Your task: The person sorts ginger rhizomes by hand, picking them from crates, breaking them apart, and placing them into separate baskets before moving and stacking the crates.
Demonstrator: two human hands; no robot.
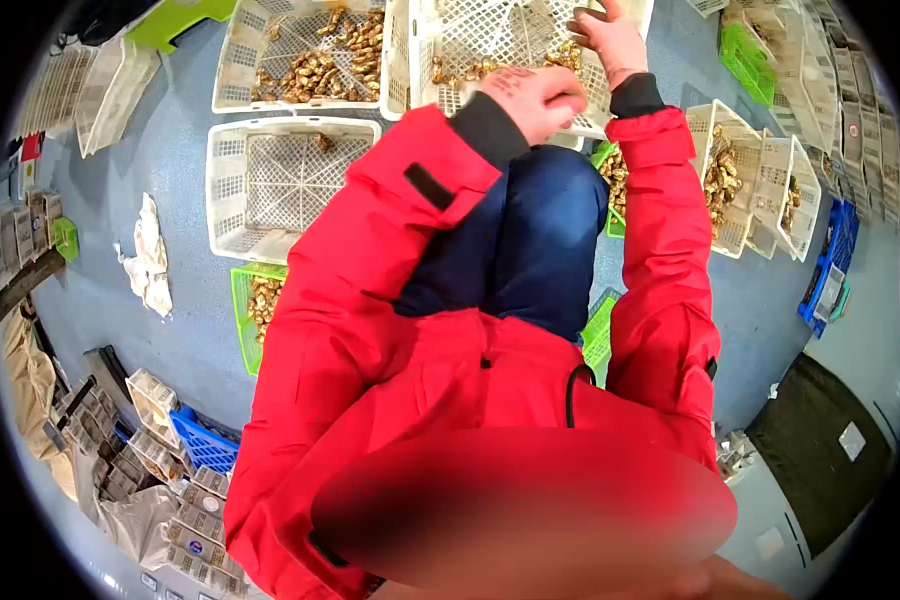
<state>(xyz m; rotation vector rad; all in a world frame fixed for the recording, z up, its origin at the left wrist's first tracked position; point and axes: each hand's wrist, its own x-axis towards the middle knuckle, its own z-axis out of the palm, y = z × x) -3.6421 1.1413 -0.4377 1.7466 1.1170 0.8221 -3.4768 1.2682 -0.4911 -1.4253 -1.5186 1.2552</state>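
Above the white crate (pixel 475 30), left hand (pixel 530 100) curled, right hand (pixel 615 42) farther forward.

Glossy golden-brown lumps (pixel 567 57) lie loose in a white plastic crate (pixel 480 28), mostly gathered toward its near side, its mesh floor showing beyond them.

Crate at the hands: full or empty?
Neither: partly filled. The crate holds gold pieces toward its near side; bare mesh shows beyond.
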